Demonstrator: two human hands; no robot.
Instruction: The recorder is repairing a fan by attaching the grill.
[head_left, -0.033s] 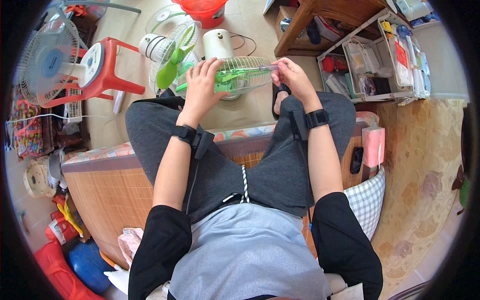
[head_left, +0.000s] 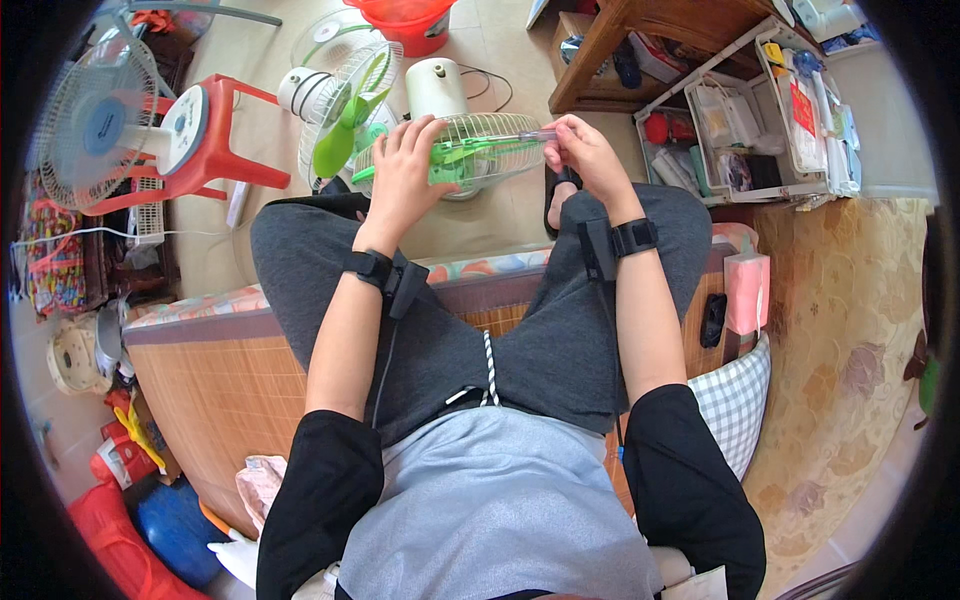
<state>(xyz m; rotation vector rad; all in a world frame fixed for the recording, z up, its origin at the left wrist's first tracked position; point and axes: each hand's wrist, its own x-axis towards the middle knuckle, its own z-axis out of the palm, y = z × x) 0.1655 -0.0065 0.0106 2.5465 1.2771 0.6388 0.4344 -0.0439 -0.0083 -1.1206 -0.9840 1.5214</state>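
My right hand [head_left: 585, 152] is closed, thumb and fingers pinching the clear handle of a screwdriver [head_left: 540, 135]. Its thin shaft runs left across the green middle of a fan with a pale wire guard [head_left: 508, 158]. My left hand [head_left: 405, 170] lies spread over the left side of that fan, fingers apart, touching its green part; the palm hides what is under it. A white fan part with a rounded body [head_left: 436, 88] stands just behind. Left of my left hand are green fan blades [head_left: 338, 140] in front of another wire guard [head_left: 372, 68].
A white fan [head_left: 100, 125] rests on a red stool [head_left: 245, 130] at the left. A red basin [head_left: 408, 22] sits at the far edge. To the right stand a wooden table [head_left: 640, 22] and a white rack [head_left: 720, 120] of small goods. Beneath me is a bamboo mat [head_left: 200, 380].
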